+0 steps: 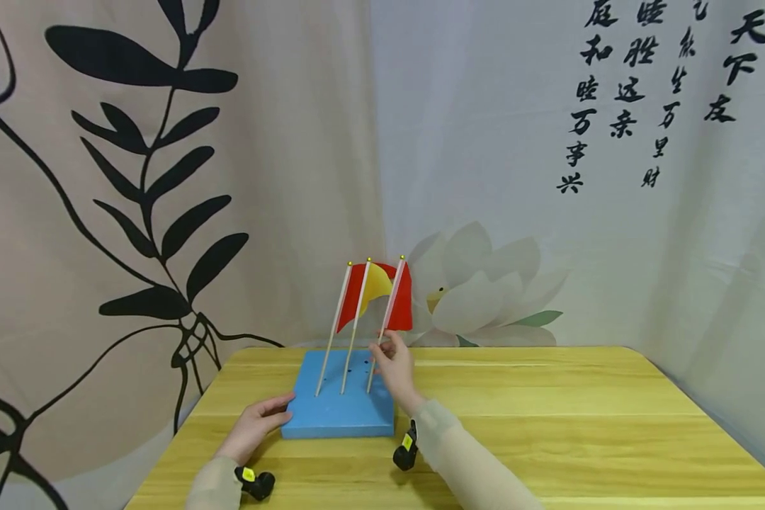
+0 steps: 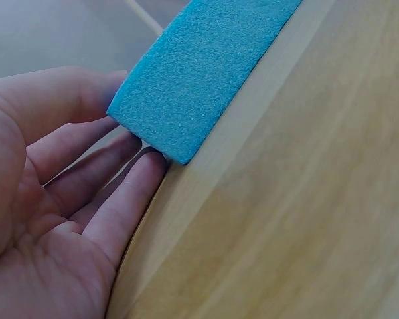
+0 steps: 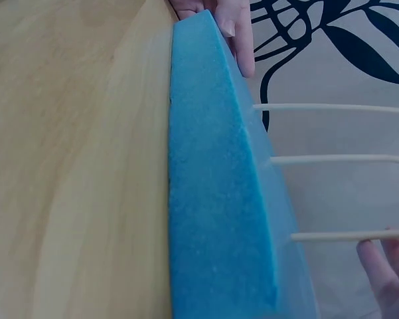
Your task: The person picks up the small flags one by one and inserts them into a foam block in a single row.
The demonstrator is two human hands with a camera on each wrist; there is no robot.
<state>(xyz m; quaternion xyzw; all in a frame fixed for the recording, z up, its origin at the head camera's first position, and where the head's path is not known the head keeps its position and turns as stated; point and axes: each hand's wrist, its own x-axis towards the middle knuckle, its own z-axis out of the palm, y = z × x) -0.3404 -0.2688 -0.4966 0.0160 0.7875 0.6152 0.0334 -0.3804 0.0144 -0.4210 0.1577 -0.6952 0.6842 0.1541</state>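
A blue foam block [image 1: 341, 418] lies on the table, with three small flags standing in it, all leaning right. The left flag [image 1: 349, 301] is red, the middle flag [image 1: 375, 282] yellow and the right flag [image 1: 401, 304] red. Each has a thin pale stick with a gold tip. My right hand [image 1: 397, 368] pinches the right flag's stick below its cloth, between thumb and fingers. In the right wrist view, fingertips [image 3: 368, 252] touch that stick. My left hand [image 1: 258, 421] rests against the block's left edge, its fingers fairly straight. The left wrist view shows it at the block's corner [image 2: 176, 143].
Small dark holes [image 1: 349, 370] dot the block's top behind the sticks. The yellow wooden table [image 1: 548, 425] extends far to the right. Behind it hangs a pale curtain [image 1: 306, 177] printed with black leaves, a lotus and writing. Each wrist carries a black camera [image 1: 405, 453].
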